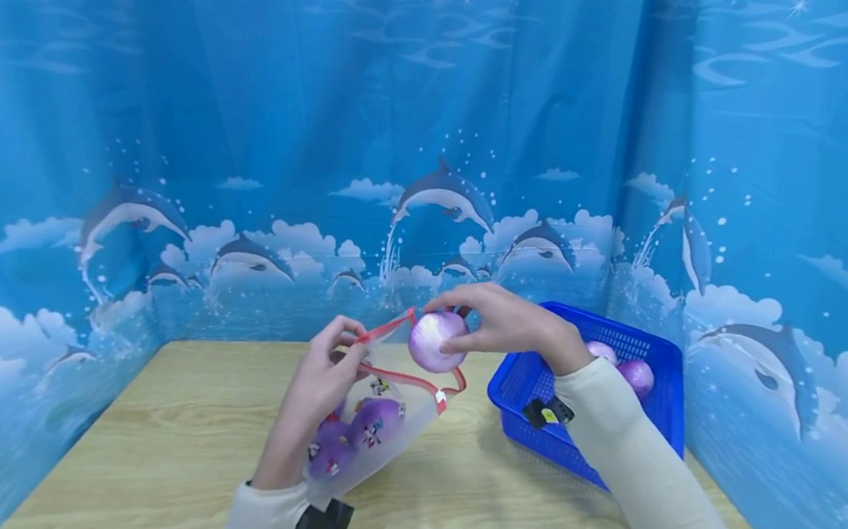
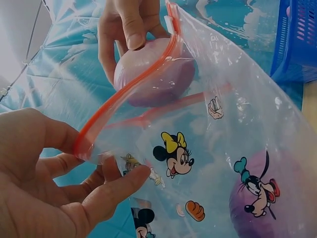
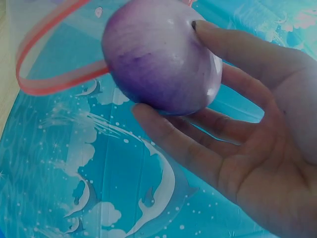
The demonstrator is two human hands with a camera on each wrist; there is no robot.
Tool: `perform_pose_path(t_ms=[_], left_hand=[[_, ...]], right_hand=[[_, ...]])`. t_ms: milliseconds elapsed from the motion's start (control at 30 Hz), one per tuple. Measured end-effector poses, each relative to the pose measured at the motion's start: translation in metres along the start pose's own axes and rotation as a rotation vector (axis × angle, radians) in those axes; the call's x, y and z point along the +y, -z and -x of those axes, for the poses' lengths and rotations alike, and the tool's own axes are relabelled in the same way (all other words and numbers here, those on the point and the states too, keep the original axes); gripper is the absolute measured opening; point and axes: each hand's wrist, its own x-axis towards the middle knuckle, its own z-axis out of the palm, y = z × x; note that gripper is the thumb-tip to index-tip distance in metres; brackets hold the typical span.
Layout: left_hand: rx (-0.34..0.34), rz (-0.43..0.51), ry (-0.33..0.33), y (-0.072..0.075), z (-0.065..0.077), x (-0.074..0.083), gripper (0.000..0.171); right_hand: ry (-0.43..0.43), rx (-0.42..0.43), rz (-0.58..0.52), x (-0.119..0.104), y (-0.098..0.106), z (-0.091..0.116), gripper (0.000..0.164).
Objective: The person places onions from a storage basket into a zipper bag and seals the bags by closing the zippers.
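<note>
My right hand [image 1: 503, 319] grips a round, glossy purple-and-white onion [image 1: 436, 342], thumb on one side and fingers on the other. In the right wrist view the onion [image 3: 161, 57] shows fine streaks, darker purple low down. It is at the open mouth of a clear zip bag [image 1: 398, 449] with a red seal strip and cartoon prints. The left hand [image 1: 320, 370] pinches the bag's rim by the red strip, as the left wrist view of that hand [image 2: 64, 183] also shows. Through the plastic, purple onions [image 1: 376, 421] show at the bottom of the bag.
On the right of the wooden table [image 1: 210, 422] stands a blue plastic basket [image 1: 526, 389] with more purple onions [image 1: 636, 377] in it, partly behind my right forearm. A blue dolphin-print curtain [image 1: 315, 123] closes off the back and sides.
</note>
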Motion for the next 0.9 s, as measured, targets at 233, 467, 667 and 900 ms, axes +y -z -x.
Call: perform_pose_path(t_ms=[233,467,667,900], left_hand=[[-0.005,-0.025,0.022,0.0,-0.001,0.0,0.011],[-0.028,-0.041,0.079,-0.002,-0.002,-0.002,0.013],[-0.056,-0.054,0.076,-0.005,-0.002,-0.004,0.012],[-0.071,-0.073,0.068,-0.007,-0.001,-0.005,0.011]], right_hand=[[0.025,0.003,-0.002,-0.006,-0.006,-0.006,0.05],[0.031,-0.051,0.04,-0.01,-0.013,-0.012,0.049],[0.013,-0.082,0.058,-0.011,-0.017,-0.014,0.048],[-0.012,-0.113,0.073,-0.012,-0.019,-0.017,0.048]])
